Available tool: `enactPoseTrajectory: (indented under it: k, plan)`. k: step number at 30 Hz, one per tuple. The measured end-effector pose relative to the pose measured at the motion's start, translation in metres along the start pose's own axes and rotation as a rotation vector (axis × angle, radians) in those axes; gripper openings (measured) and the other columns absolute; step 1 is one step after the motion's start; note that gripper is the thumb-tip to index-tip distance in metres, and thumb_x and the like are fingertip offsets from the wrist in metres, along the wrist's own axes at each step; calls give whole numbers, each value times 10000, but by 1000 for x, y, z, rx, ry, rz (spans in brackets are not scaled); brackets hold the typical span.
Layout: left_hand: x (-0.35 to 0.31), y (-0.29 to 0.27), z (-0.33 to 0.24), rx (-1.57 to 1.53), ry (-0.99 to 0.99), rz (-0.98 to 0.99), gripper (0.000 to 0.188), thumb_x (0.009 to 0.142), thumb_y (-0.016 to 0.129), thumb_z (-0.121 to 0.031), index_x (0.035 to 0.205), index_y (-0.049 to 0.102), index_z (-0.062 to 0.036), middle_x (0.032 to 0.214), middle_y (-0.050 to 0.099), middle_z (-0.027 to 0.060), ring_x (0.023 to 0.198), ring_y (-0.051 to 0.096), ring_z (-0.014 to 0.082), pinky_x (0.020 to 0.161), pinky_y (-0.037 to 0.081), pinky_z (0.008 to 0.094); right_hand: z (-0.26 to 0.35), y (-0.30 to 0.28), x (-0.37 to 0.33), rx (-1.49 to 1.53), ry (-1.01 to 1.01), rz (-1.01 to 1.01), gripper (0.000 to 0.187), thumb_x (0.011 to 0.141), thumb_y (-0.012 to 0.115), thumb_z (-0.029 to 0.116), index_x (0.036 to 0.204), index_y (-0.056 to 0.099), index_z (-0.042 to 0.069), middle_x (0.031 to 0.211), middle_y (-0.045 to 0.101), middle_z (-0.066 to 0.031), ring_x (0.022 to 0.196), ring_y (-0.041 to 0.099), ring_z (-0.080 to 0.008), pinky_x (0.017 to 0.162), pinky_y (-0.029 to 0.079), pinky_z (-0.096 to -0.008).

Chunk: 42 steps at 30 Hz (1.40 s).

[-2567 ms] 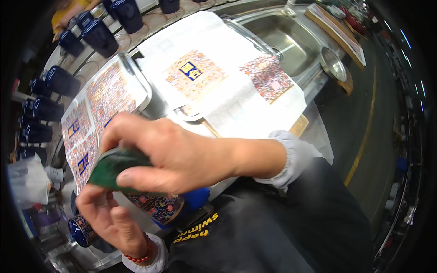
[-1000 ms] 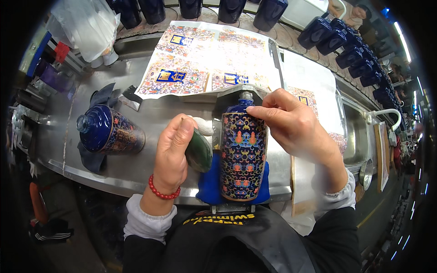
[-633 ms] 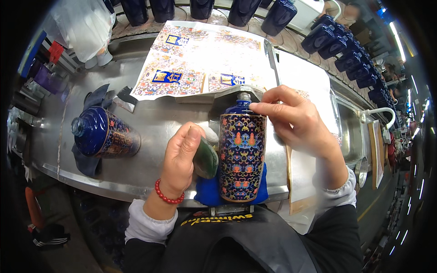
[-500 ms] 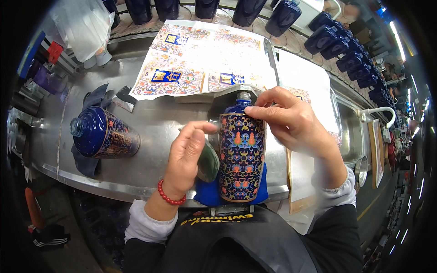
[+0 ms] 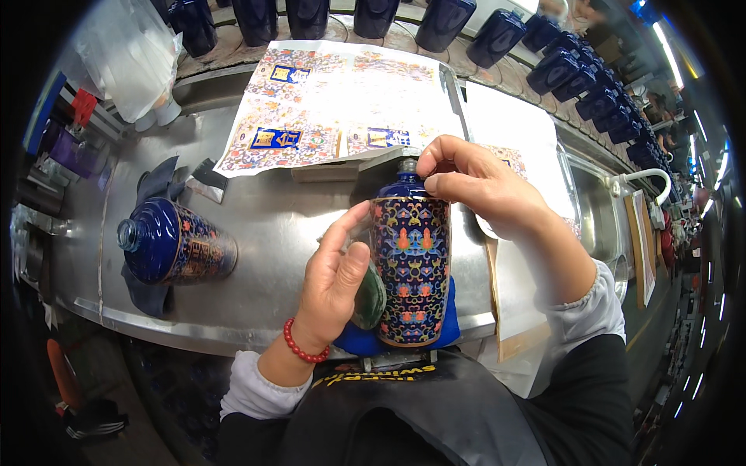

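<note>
In front of me lies a dark blue glass bottle [image 5: 410, 264], its neck pointing away and its body wrapped in a colourful floral decal. The fingers of my right hand [image 5: 486, 186] are bent, with thumb and forefinger against the bottle's neck and shoulder. My left hand [image 5: 336, 279] is at the bottle's left side, forefinger stretched to its upper left edge. A smooth dark green oval scraper [image 5: 371, 299] shows between that hand and the bottle; the fingers gripping it are mostly hidden. Under the bottle is a blue cloth [image 5: 359, 340].
A second decorated bottle [image 5: 177, 242] lies on a dark cloth [image 5: 148, 297] at left. Printed decal sheets [image 5: 311, 101] rest beyond my hands. Plain blue bottles [image 5: 308, 17] line the far conveyor. At right are a sink [image 5: 602, 198] with a white tap [image 5: 653, 180].
My right hand has shifted from the decal's top edge toward the bottle's neck. My left hand has moved right, its forefinger now against the bottle's side.
</note>
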<state>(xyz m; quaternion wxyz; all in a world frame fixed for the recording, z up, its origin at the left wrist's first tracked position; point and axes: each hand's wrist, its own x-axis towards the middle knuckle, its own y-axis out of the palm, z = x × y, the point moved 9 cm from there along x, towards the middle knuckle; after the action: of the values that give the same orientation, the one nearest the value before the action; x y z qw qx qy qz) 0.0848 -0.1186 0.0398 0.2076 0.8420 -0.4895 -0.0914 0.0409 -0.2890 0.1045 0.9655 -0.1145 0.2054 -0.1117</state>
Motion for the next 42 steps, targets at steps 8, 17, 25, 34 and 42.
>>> enactPoseTrajectory:
  k: [8,17,25,34,42]
  plan:
    - [2,1,5,-61,10,11,628,1109,487,-353,1546,309,60,1197,696,149,1023,696,136,858,554,262,4,4,2,-50,46,-24,200,907,644,127,1076,585,37,959,611,-35,885,571,-107,809,477,-266]
    - [3,3,-4,18,68,11,617,1111,481,-334,1539,305,75,1284,658,172,1066,692,158,883,562,275,1,4,5,-51,75,-35,213,887,652,124,1063,572,35,955,590,-26,897,554,-108,816,456,-258]
    - [4,5,-1,-90,41,15,624,1105,498,-319,1540,293,79,1277,663,168,1053,700,162,881,573,281,0,4,5,-69,85,-40,212,887,654,116,1066,571,39,975,579,-24,931,546,-112,850,447,-259]
    - [5,2,0,-27,78,-15,611,1108,493,-307,1534,300,87,1276,654,164,1052,697,162,868,573,275,-3,4,6,-11,99,-38,208,888,647,124,1069,575,49,986,587,-28,933,540,-109,849,437,-252]
    - [4,5,-2,-74,54,5,603,1108,490,-293,1532,293,88,1260,668,172,1036,710,167,856,580,273,-2,2,6,-51,132,-49,214,878,654,144,1055,576,52,981,588,-31,931,538,-115,847,435,-257]
